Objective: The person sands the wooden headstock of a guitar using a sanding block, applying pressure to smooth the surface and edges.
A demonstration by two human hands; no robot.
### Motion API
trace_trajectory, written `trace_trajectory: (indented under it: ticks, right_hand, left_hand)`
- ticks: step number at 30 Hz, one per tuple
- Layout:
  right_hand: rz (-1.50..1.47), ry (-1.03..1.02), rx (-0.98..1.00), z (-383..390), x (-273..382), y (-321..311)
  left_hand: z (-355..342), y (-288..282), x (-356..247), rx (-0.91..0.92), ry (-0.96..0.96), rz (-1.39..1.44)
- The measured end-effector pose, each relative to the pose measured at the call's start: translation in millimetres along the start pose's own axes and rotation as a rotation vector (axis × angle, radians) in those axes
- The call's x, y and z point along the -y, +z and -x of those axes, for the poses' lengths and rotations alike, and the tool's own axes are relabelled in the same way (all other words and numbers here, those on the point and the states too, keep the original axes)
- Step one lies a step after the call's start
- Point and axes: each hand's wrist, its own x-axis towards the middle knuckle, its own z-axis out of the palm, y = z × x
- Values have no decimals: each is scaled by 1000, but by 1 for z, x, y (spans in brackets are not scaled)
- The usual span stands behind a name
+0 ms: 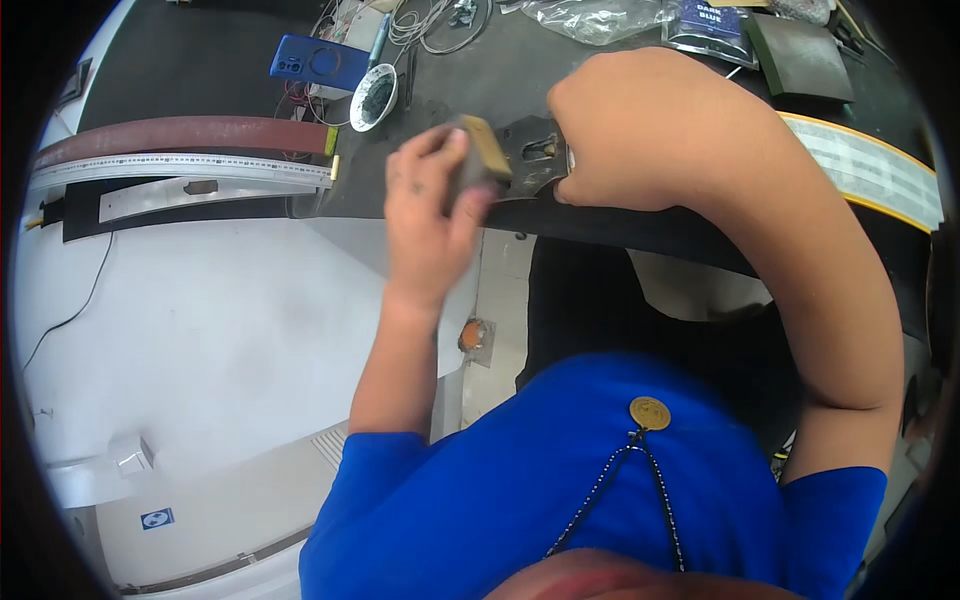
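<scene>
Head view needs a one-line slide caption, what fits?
Left hand holds a yellow-faced block while the right hand clasps a dark slotted piece at the dark table.

- Light: fairly bright, diffuse; dir. unclear
- White panel (200, 300) v. bright, w/ soft grey shadow nr upper R end
- Glare spots on clear plastic bag (598, 20)
- Motion blur: L hand (428, 205) + block (487, 155)
- Fisheye: metal ruler (190, 170) bowed; corners vignetted to blk

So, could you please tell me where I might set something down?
Bare bench shows left of the blue phone, beyond the maroon bar; a smaller patch lies between the held block and clear plastic bag. Cables crowd the phone and white bowl.
</scene>
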Motion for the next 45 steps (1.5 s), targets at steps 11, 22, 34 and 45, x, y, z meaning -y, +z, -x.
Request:
trace_trajectory:
  ticks: [11,22,34,45]
  right_hand:
    - [-11,1,9,-4,-5,-2]
    - [-14,26,56,0,3,-6]
    - [22,12,-8,-5,-4,0]
    - [-4,0,2,-2,-2,-1]
  left_hand:
    - [41,-11,18,9,-2,-34]
    - [21,-5,11,-21,-89,-107]
    - [36,-10,33,-27,13,-73]
    - [2,7,21,-87,-42,-38]
